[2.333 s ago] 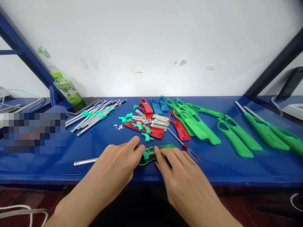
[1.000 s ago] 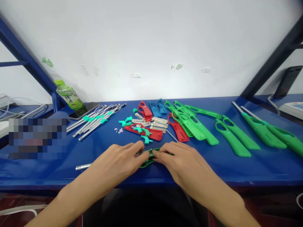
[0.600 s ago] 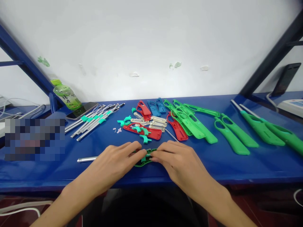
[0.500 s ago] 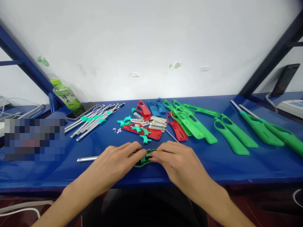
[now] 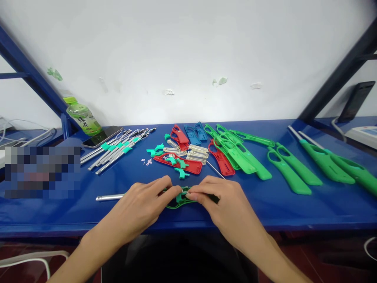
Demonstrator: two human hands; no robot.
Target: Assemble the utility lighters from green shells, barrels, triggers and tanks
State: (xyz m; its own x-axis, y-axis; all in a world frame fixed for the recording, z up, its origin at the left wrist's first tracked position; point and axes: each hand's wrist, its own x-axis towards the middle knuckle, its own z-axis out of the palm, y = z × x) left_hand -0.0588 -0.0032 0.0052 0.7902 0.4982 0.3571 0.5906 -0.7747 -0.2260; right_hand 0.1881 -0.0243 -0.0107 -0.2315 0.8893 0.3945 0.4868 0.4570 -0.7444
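A green gas lighter shell half (image 5: 173,206) lies flat near the table's front edge, its hollow side up. A teal trigger (image 5: 178,197) sits inside it, and a silver lighter tube (image 5: 109,197) sticks out to the left. My left hand (image 5: 144,202) is closed over the shell's left part, fingertips at the trigger. My right hand (image 5: 219,196) covers much of the right part. Its thumb and forefinger are pinched together over the hollow, beside a thin whitish bit too small to name. Both palms hide most of the shell.
Behind my hands are red shell halves (image 5: 194,166), clear fuel tanks (image 5: 198,149), loose teal triggers (image 5: 182,173) and blue shells (image 5: 192,135). Green shells (image 5: 290,177) and lighters with tubes (image 5: 326,163) lie right. Left are wired tubes (image 5: 113,159), a phone (image 5: 101,136) and a bottle (image 5: 84,118).
My right thumb and forefinger have come together in a pinch above the shell, and the hand has opened a gap showing its dark hollow. My left hand stays nearly in place.
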